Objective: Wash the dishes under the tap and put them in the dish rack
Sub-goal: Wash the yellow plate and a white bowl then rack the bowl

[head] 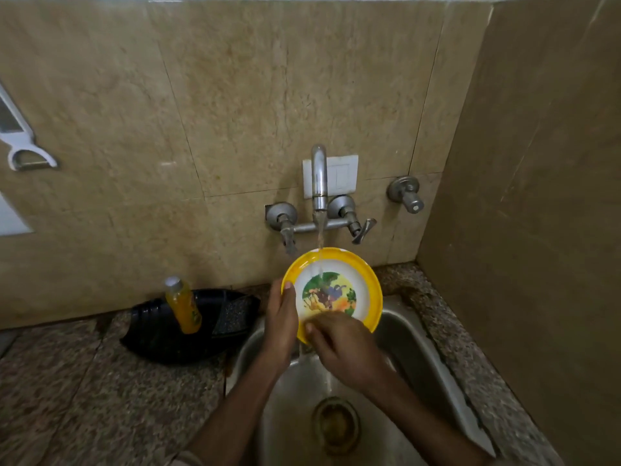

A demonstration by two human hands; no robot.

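Observation:
A yellow-rimmed plate with a cartoon picture in its white middle is tilted up over the steel sink. Water runs from the wall tap onto the plate's upper part. My left hand grips the plate's left rim, thumb on the front. My right hand lies on the plate's lower face, its fingers blurred and pressed against the surface. No dish rack is in view.
A black tray sits on the granite counter left of the sink, holding an orange liquid bottle and a dark scrub pad. A white peeler hangs on the left wall. The sink drain lies below my arms.

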